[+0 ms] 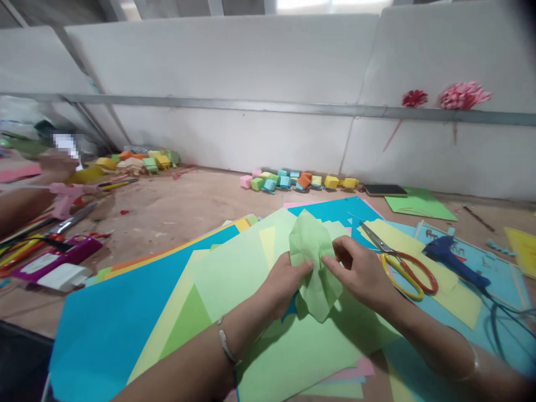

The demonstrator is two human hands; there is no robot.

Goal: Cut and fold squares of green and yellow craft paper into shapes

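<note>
A creased piece of light green paper (312, 237), with pointed ends at top and bottom, is held up between my two hands. My left hand (285, 279) pinches it at its left side, the thumb lying across the front. On the other side, my right hand (355, 271) grips the paper between thumb and fingertips near a fold in its middle. Beneath both hands lies a spread of light green sheets (234, 279). A bit of dark blue paper (288, 312) shows just under the held piece.
Scissors (404, 268) with red and yellow handles and a blue glue gun (456, 259) lie at right. Small folded paper pieces (285, 181) line the wall. At left are a pink glue gun (67, 198), a purple device (62, 259) and another person's arm (20, 206).
</note>
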